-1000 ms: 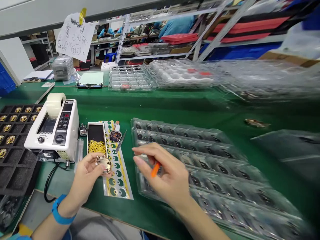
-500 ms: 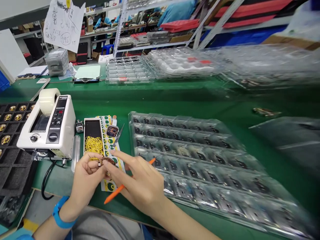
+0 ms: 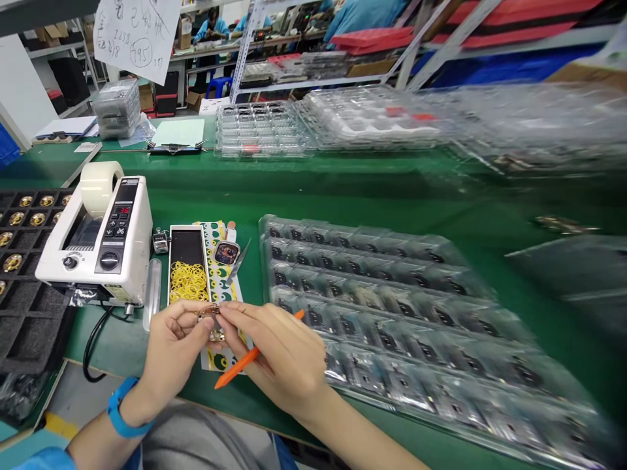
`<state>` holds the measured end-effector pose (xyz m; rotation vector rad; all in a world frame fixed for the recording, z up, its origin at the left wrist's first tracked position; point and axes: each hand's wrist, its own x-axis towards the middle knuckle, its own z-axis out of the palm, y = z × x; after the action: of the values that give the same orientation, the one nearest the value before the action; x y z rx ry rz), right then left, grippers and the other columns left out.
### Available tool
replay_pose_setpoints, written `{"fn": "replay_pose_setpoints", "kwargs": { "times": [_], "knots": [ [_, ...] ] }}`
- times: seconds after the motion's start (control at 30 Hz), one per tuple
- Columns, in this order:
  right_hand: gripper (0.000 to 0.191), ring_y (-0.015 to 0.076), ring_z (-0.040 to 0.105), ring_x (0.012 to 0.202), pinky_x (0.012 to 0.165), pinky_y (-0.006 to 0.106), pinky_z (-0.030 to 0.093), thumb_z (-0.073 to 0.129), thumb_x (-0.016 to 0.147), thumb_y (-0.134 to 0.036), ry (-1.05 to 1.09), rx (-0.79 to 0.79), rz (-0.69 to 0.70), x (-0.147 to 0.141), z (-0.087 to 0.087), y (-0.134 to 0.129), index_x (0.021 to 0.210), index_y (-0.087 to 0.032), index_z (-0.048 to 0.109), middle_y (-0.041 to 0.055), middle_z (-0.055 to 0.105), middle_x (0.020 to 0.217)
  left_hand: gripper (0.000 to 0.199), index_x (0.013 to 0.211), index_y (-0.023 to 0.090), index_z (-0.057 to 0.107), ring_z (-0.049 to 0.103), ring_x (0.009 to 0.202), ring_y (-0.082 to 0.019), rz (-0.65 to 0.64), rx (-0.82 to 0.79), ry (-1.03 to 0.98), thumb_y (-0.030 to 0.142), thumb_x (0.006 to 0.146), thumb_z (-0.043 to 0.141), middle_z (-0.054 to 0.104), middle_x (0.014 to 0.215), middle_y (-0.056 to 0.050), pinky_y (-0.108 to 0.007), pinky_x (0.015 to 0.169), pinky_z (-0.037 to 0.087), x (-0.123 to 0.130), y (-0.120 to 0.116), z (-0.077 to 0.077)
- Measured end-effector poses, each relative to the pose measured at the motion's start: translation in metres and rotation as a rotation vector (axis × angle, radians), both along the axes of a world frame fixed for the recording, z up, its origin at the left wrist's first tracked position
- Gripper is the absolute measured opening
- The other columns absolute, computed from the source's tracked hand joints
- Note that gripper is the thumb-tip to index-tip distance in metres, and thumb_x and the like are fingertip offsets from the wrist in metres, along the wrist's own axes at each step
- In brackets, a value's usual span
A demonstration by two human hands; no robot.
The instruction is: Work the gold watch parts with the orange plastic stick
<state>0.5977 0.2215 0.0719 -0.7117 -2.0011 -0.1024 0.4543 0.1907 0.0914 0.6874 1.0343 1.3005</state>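
Note:
My left hand pinches a small round gold-coloured metal part between thumb and fingers, low over the front of the bench. The fingertips of my right hand press on the same part from the other side; much of it is hidden by the fingers. Tucked in my right hand is an orange pointed stick, lying slantwise with its tip toward me. Just beyond the hands stands a white box holding yellow rings. Beside it a smartwatch and a pointed metal blade rest on a yellow-and-green patterned sheet.
A white tape dispenser stands at left, beside a black foam tray with round gold parts. To the right lies a large clear blister tray of dark parts. More clear trays line the back ledge. A small metal counter sits by the box.
The view has shifted slightly. My right fingers have drawn closer together onto the round part, the index finger no longer stretched out beyond it. The orange stick stays in my right hand.

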Motion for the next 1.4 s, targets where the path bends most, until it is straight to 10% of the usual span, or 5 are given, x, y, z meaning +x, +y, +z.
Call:
{"fn": "replay_pose_setpoints", "kwargs": {
  "times": [0.93,1.23,1.4],
  "knots": [
    [0.006,0.019,0.066,0.061,0.052,0.028,0.047,0.059,0.092,-0.006,-0.072,0.194,-0.05,-0.006,-0.009,-0.002,0.096,-0.009,0.062,0.0168,0.076,0.077,0.024,0.098,0.017,0.078,0.077,0.082,-0.016,0.093,0.22,0.316,0.01,0.08,0.064,0.081,0.091,-0.005,-0.019,0.076,0.061,0.004,-0.015,-0.011],
    [0.013,0.0109,0.052,0.05,0.047,0.023,0.048,0.053,0.099,-0.026,0.199,-0.33,0.075,0.001,0.003,-0.011,0.111,-0.02,0.049,0.0068,0.071,0.088,0.027,0.074,0.016,0.061,0.058,0.049,-0.009,0.089,-0.061,0.096,0.028,0.064,0.083,0.065,0.055,0.004,-0.019,0.052,0.052,-0.004,-0.004,-0.016],
    [0.011,0.011,0.053,0.054,0.049,0.021,0.046,0.045,0.101,-0.017,-0.009,-0.587,0.265,0.014,0.022,-0.002,0.102,-0.023,0.055,0.0007,0.062,0.078,0.027,0.066,0.015,0.06,0.057,0.052,-0.008,0.006,-0.045,0.071,0.024,0.059,0.085,0.063,0.058,0.003,-0.018,0.052,0.048,-0.01,-0.003,-0.011]
  ]
}}
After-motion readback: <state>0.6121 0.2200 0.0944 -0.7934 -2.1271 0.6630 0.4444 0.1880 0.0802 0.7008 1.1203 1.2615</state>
